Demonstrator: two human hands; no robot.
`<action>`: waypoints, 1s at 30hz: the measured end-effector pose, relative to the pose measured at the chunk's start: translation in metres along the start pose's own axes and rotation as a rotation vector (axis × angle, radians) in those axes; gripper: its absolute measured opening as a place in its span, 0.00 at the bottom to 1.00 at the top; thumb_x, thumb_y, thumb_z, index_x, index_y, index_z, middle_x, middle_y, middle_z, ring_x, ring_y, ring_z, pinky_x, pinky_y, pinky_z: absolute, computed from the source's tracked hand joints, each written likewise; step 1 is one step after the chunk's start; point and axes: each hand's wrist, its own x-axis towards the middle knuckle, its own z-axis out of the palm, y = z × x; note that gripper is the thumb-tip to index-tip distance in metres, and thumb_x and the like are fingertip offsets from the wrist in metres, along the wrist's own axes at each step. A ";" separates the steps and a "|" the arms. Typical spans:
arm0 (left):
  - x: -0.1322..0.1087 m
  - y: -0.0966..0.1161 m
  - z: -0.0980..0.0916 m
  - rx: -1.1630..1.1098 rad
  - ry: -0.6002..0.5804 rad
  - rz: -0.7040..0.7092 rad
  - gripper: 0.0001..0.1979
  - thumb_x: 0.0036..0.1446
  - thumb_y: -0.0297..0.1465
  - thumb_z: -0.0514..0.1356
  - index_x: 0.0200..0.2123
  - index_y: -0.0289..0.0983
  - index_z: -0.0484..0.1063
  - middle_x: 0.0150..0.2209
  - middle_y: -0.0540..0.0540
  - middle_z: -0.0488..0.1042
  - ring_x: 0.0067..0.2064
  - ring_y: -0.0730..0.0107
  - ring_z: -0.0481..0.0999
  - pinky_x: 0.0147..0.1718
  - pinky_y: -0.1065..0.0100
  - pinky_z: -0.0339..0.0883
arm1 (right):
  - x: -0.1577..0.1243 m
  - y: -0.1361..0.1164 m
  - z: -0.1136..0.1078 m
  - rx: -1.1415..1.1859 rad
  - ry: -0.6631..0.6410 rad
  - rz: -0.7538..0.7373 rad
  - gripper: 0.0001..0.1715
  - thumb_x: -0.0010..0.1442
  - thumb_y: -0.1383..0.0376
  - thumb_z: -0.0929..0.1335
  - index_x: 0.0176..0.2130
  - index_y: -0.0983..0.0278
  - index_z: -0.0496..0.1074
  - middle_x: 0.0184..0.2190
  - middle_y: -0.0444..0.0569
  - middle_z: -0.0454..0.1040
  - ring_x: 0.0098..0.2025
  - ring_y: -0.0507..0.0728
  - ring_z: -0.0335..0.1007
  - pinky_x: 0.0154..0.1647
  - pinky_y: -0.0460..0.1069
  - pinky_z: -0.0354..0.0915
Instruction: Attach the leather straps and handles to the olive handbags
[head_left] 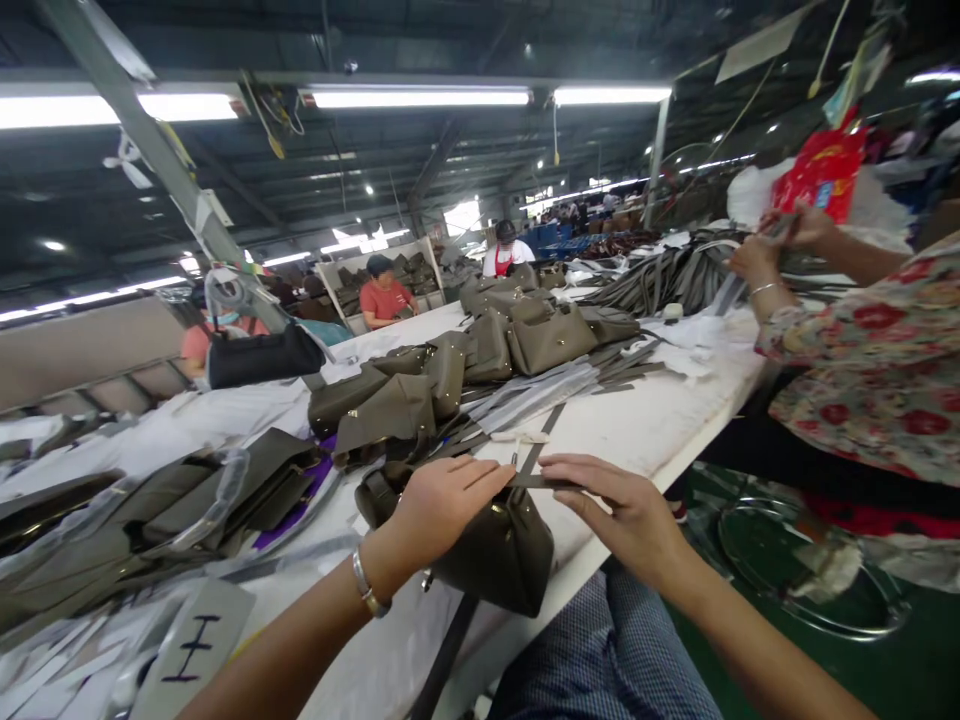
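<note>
A dark olive handbag (517, 560) with small gold-coloured metal fittings sits at the table's near edge, just in front of my lap. Above it, a narrow olive strap (541, 482) runs between my two hands. My left hand (446, 505) reaches across the bag's top, its fingers closed on the strap's left end and its thumb hidden. Thumb below and fingers above, my right hand (619, 505) pinches the strap's other end. A small metal piece (515, 459) shows beside my left fingertips. Another dark strap (450, 650) hangs below the bag.
Several olive bags (397, 415) line the white table (637, 430). More bag pieces (225, 490) lie left, near a card (195, 645) with black marks. Loose straps (667, 270) are heaped behind. A co-worker in a floral top (870, 340) works at right, beside a metal-ringed stool (810, 630).
</note>
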 end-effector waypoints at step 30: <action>-0.001 -0.005 0.011 -0.506 -0.155 -0.370 0.15 0.66 0.36 0.55 0.51 0.41 0.76 0.47 0.46 0.80 0.47 0.65 0.78 0.47 0.67 0.70 | -0.023 0.029 0.020 0.402 0.258 0.404 0.18 0.51 0.57 0.76 0.41 0.62 0.79 0.29 0.44 0.73 0.32 0.53 0.70 0.35 0.48 0.69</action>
